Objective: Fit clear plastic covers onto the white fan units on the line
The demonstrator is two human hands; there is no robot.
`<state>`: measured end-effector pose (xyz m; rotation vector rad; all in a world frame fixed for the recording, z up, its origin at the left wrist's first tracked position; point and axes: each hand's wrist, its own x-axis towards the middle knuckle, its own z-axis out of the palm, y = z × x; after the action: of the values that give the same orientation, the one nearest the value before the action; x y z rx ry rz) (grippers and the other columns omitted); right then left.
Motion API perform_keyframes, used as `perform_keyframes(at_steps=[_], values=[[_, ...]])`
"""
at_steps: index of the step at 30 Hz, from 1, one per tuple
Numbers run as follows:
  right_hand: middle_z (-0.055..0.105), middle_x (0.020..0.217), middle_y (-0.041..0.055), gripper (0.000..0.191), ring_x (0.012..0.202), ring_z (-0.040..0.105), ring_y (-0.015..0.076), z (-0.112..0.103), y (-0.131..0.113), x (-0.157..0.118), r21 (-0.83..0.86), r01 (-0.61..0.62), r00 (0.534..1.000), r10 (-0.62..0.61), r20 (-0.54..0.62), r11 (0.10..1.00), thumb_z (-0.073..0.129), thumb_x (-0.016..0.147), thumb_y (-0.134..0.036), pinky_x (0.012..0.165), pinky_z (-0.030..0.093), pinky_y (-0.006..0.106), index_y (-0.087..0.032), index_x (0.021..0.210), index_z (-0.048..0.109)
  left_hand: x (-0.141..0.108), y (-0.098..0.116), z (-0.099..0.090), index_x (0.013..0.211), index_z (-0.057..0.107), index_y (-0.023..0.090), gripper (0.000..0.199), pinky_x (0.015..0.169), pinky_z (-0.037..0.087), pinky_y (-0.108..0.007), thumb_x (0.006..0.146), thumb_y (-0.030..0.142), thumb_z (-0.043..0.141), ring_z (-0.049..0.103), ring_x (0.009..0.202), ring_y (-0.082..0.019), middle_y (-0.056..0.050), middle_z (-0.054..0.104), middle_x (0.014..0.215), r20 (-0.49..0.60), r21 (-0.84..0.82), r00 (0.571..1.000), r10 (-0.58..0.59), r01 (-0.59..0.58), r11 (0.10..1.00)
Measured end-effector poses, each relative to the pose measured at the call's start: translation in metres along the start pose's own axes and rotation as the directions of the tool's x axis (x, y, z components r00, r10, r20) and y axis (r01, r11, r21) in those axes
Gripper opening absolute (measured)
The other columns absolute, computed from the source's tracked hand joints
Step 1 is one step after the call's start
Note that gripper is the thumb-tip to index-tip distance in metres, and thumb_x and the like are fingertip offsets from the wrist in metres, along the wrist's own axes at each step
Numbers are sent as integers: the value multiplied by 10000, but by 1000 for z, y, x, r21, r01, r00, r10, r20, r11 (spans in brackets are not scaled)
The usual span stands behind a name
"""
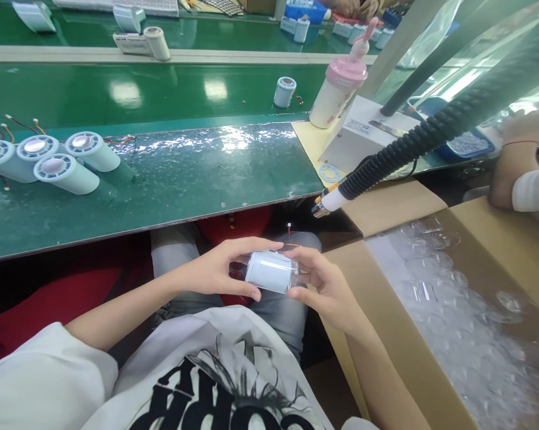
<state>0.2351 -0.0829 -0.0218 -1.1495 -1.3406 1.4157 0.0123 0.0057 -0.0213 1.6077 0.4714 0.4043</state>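
Observation:
Both hands hold a pale blue cylinder point(269, 272) above my lap, lying sideways with a clear plastic sleeve or cup around it. My left hand point(224, 266) grips its left end between thumb and fingers. On the right end, by the clear rim, my right hand point(320, 283) is closed. A thin wire with a small white connector point(289, 226) sticks up behind the cylinder. Several similar pale blue cylinders point(67, 173) with wires lie at the left of the green bench point(197, 173).
An open cardboard box point(363, 298) of clear plastic cups point(466, 322) stands at my right. A black corrugated hose point(412, 137) with a nozzle reaches over it. Behind are a white device point(359, 134), a pink-lidded bottle point(338, 89) and one cylinder point(285, 92). Another person's arm point(515, 158) shows far right.

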Motion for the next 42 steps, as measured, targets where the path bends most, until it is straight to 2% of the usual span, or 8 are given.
perform_keyframes(at_steps=[7,14,25,30,34,39,42], values=[[672,1051,79,453,942,661,220,1,1,2,98,-115,993,116,-8,989,714,781,-468,745,582,344,-244,1126,526,0,2,0,1376,499,283,760,1010,487,-418,683,273,810,492,1304,-305,-126,520,1415,-15,88,999,52,-51,995],[679,940,40,432,833,657,186,3,-1,3,154,-175,983,182,-29,972,705,770,-507,692,555,297,-249,1077,544,0,2,0,1376,496,277,754,1041,467,-398,690,279,807,479,1320,-289,-111,521,1417,-13,137,997,72,-69,988],[686,883,14,375,787,655,165,5,1,1,231,-147,986,162,-48,962,701,789,-479,668,556,271,-254,1053,559,1,5,0,1377,494,264,752,1073,437,-422,692,275,805,451,1342,-295,-117,501,1434,9,166,996,85,-85,982],[662,1008,24,401,855,637,160,6,3,-4,206,-74,996,84,-37,976,740,780,-411,697,552,258,-274,1109,556,-2,6,1,1392,471,274,775,1004,498,-387,693,238,803,527,1269,-279,-116,512,1418,-2,29,1000,18,-18,999],[653,1082,38,410,919,633,168,8,2,-6,191,-27,999,33,-29,981,746,787,-358,733,562,269,-278,1138,550,-5,8,1,1384,480,266,778,993,506,-373,682,198,808,545,1247,-275,-122,520,1406,-4,-22,1000,17,-18,1000],[668,1076,42,395,929,642,176,10,1,-5,190,-41,998,48,-30,981,737,795,-348,740,566,278,-272,1136,554,-6,11,1,1376,479,269,756,995,504,-369,694,188,796,550,1240,-262,-112,515,1409,8,-58,1000,-15,16,998],[692,1040,37,365,887,661,175,8,3,-2,189,-45,994,63,-89,981,721,802,-356,720,570,276,-268,1120,565,-6,10,0,1341,500,249,688,969,516,-362,714,199,778,569,1202,-252,-109,538,1369,-27,-70,998,-58,56,996]])
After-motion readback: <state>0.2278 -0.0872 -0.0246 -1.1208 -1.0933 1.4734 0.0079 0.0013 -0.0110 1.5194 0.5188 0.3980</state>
